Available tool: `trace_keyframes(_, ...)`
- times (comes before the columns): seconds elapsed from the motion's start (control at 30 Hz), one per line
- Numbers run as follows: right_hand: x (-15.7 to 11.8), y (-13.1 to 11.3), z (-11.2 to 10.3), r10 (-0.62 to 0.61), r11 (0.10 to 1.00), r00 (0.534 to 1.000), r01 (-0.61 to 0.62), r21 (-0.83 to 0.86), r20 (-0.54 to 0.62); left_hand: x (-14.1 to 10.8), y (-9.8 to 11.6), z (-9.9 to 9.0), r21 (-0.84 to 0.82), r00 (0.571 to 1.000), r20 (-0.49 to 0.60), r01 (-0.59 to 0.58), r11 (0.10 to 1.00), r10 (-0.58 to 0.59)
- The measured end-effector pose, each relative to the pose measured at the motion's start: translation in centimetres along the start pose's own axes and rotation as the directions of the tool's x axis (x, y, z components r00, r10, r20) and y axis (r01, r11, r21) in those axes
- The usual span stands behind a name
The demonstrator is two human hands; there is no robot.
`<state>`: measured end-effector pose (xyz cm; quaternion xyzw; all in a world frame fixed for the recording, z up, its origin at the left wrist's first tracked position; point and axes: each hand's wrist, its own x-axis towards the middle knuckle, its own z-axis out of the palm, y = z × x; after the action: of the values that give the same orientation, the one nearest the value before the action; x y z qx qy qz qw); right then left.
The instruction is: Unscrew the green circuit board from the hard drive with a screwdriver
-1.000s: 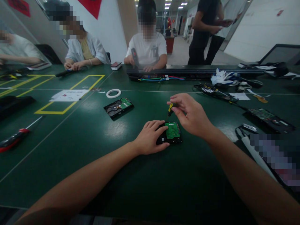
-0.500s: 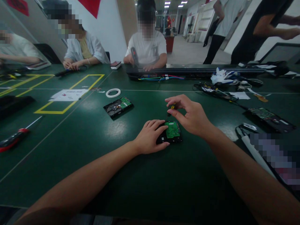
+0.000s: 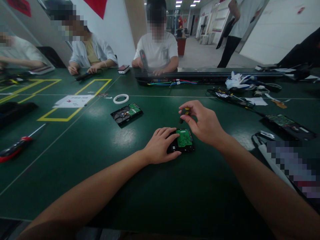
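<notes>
A black hard drive with a green circuit board (image 3: 184, 138) lies on the dark green table. My left hand (image 3: 161, 145) rests over its left part, fingers spread, the thumb along its near edge. Above the drive's far right corner, my right hand (image 3: 203, 121) pinches a small black and yellow screwdriver (image 3: 184, 113) between thumb and fingers. The screwdriver's lower end points down near the drive's far edge; its tip is too small to make out.
Another hard drive (image 3: 127, 114) lies at the left, near a white ring (image 3: 121, 99). A red and black screwdriver (image 3: 18, 146) is far left. At the right are a third drive (image 3: 287, 126), cables and white gloves (image 3: 237, 81). People sit across the table.
The small screwdriver shows more fully in my right hand, which has shifted slightly. My left hand stays on the drive. A person in black at the far right has moved down and right.
</notes>
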<state>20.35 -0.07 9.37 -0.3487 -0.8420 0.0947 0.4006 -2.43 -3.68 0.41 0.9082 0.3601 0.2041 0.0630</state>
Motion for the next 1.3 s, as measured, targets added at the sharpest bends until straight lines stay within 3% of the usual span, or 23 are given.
trace_keyframes(0.33, -0.2, 0.4, 0.7, -0.086, 0.976, 0.983, 0.05, -0.213, -0.164, 0.0, 0.0, 0.0, -0.004, 1.0, 0.0, -0.006, 1.0, 0.006)
trace_keyframes(0.5, -0.1, -0.2, 0.2, -0.104, 0.978, 0.984, 0.074, -0.194, -0.148, -0.1, 0.0, 0.0, -0.004, 1.0, 0.005, -0.002, 1.0, 0.002)
trace_keyframes(0.7, 0.0, -0.2, 0.0, -0.019, 0.996, 0.995, 0.01, -0.092, -0.096, 0.0, 0.1, -0.2, -0.004, 1.0, 0.009, 0.003, 1.0, -0.003)
trace_keyframes(0.9, -0.1, 0.2, 0.0, -0.035, 0.995, 0.994, 0.025, -0.099, -0.101, 0.1, 0.2, -0.3, -0.027, 1.0, 0.01, 0.012, 1.0, -0.012)
trace_keyframes(1.1, 0.1, 0.0, -0.5, -0.057, 0.992, 0.998, 0.055, -0.115, -0.019, 0.1, 0.2, -0.3, -0.022, 1.0, 0.014, 0.01, 1.0, -0.01)
trace_keyframes(1.3, 0.0, 0.2, -0.1, -0.052, 0.977, 0.995, 0.034, -0.21, -0.081, 0.0, 0.0, -0.2, -0.017, 1.0, 0.018, 0.007, 1.0, -0.007)
